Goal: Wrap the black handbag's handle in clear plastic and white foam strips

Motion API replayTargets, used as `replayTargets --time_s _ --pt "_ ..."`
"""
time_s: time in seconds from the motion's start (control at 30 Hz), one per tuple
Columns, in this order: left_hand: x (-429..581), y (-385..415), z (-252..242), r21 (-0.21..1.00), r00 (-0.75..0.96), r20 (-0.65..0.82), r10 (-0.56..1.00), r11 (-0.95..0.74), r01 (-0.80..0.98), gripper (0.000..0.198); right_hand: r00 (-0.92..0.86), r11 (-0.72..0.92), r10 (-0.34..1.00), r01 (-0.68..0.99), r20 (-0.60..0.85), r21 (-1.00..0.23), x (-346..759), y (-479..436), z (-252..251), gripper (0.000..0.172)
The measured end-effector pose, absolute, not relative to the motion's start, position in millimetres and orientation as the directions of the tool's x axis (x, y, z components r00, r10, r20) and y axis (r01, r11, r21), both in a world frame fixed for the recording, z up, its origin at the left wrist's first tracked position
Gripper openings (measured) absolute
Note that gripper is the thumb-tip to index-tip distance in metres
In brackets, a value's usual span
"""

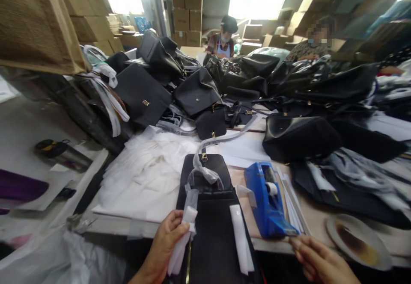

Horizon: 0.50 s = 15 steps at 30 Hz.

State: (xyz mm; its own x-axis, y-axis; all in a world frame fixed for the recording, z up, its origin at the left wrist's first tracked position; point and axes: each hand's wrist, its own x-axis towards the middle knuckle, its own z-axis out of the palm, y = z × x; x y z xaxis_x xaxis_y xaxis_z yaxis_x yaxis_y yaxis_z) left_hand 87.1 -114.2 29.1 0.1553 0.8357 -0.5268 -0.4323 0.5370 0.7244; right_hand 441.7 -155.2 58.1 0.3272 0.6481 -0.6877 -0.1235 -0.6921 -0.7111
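This is a handbag workshop or packing room: black handbags (199, 91) lie heaped across a long worktop (317, 215), stacked cardboard boxes (186, 12) line the back wall, two other people (223, 38) work opposite, and a blue tape dispenser (268, 202) stands beside white wrapping sheets (144, 177).

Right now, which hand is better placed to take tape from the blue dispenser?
Right, probably. The right hand has its fingertips at the cutting end of the blue tape dispenser, while the left hand is occupied pinching a white strip at the side of the black bag.
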Motion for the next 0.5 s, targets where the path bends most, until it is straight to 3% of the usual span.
replayTargets --time_s 0.23,0.37,0.5 --pt "80.6 -114.3 23.0 0.691 0.209 -0.543 0.813 0.574 -0.44 0.045 0.414 -0.671 0.725 0.246 -0.55 -0.699 446.0 -169.3 29.9 0.037" --pt "77.8 -113.8 18.7 0.68 0.196 -0.581 0.79 0.603 -0.417 0.049 0.316 -0.639 0.763 0.24 -0.564 -0.731 429.9 -181.9 32.7 0.044" --pt "79.3 -113.5 24.9 0.665 0.225 -0.542 0.809 0.577 -0.474 0.043 0.063 -0.575 0.816 0.189 -0.575 -0.796 388.1 -173.7 60.2 0.046"
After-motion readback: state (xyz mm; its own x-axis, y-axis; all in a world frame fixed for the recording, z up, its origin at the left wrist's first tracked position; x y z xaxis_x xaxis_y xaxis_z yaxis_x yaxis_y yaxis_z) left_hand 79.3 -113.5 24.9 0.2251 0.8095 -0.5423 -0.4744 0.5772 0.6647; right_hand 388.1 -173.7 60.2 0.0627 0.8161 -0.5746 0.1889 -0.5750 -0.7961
